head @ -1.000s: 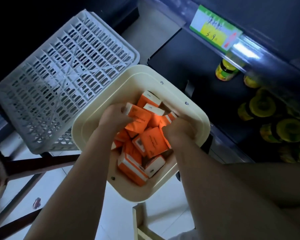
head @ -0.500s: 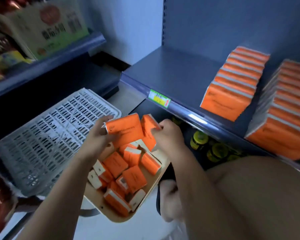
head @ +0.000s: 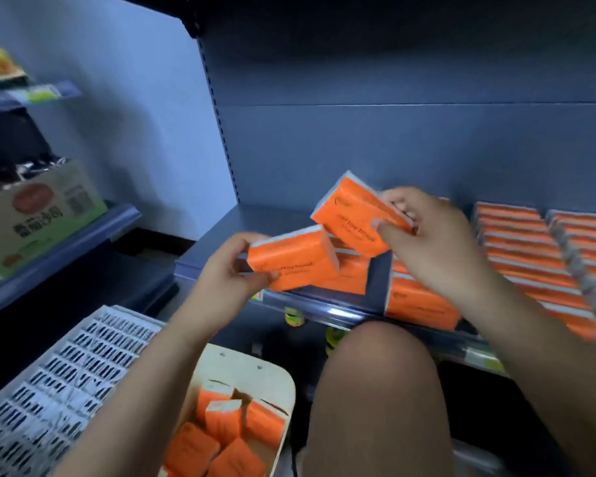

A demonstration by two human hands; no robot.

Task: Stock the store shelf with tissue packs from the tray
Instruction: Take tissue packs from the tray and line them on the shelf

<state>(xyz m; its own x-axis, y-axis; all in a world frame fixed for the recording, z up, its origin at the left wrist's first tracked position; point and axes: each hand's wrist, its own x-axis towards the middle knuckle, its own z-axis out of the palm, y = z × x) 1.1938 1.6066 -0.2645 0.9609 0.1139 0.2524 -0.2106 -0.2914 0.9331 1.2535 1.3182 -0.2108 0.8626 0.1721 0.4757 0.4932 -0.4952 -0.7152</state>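
Left hand (head: 221, 270) grips one orange tissue pack (head: 291, 261) at frame centre. Right hand (head: 424, 235) pinches a second pack (head: 353, 216), tilted, just above the shelf (head: 255, 222). Stocked rows (head: 530, 256) fill the shelf at right. The tray (head: 255, 370), lower centre, holds loose packs (head: 227, 432).

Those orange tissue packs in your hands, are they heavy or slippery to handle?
Probably light: the left hand holds one orange plastic-wrapped tissue pack by its end, and the right hand pinches a second orange pack between thumb and fingers. Likely soft yet shape-keeping, since both look boxy. Their flat sides make rolling unlikely.
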